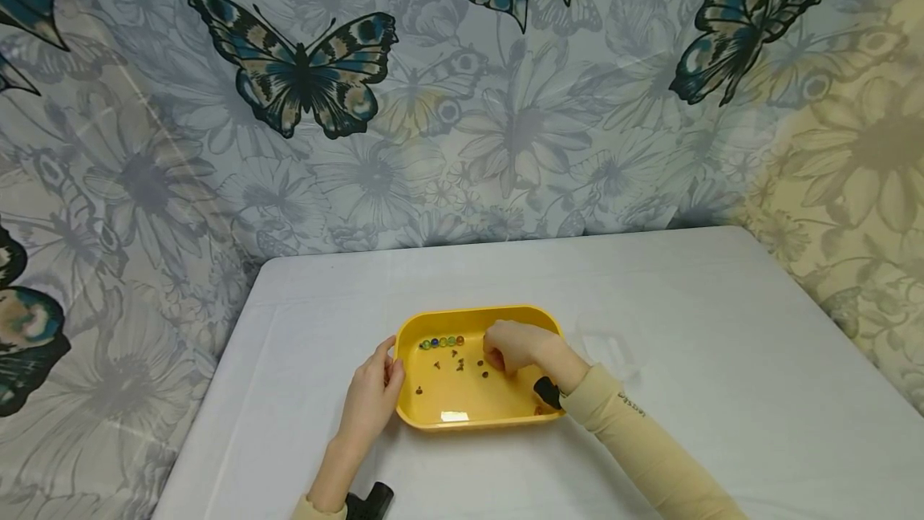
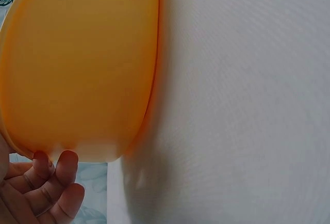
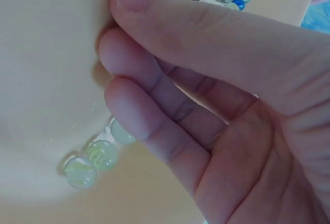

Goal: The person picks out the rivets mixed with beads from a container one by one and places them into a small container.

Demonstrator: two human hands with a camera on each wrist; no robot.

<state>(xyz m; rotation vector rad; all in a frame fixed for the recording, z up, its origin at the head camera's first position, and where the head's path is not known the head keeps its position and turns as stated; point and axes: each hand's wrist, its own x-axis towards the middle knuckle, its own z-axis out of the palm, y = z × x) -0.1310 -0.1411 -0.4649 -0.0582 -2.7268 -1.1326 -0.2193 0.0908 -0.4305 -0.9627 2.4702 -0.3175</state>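
Note:
A yellow tray [image 1: 440, 400] lies on the white table. My left hand [image 1: 371, 396] holds its left end; in the left wrist view the curled fingers [image 2: 67, 167] meet the tray's outer wall. Inside the tray's back right part, my right hand [image 1: 516, 343] reaches down with bent fingers. In the right wrist view its thumb and fingertips are close together at the tray floor; whether something is pinched between them is hidden. Several clear greenish marbles [image 3: 81, 172] sit beside those fingertips. Along the back left runs a row of coloured marbles [image 1: 443, 342]. Small metal studs [image 1: 460, 365] lie scattered mid-tray.
To the right of the tray stands a see-through plastic container [image 1: 606, 351], hard to make out. Something small and orange-brown [image 1: 539, 410] lies in the tray's front right corner. Butterfly-patterned fabric [image 1: 433, 143] hangs behind the table [image 1: 686, 327].

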